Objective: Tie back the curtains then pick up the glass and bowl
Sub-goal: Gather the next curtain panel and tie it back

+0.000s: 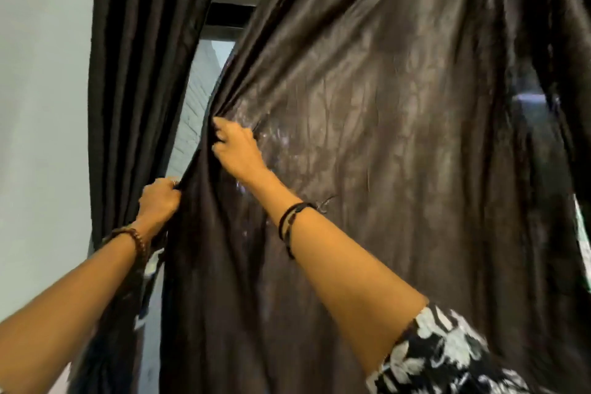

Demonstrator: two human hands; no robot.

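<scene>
A wide dark brown right curtain (399, 137) hangs in front of me and fills most of the view. My right hand (235, 147) grips its left edge, fingers curled round the bunched fabric. Lower down, my left hand (160, 200) also holds that same edge in a closed fist. A second dark left curtain (140, 57) hangs in folds beside the wall. Between the two curtains a narrow gap shows a window (204, 73). No glass or bowl is in view.
A pale wall (41, 137) stands at the left. A dark window frame bar (230, 14) crosses the top of the gap. At the far right edge a bright strip (582, 249) shows past the curtain.
</scene>
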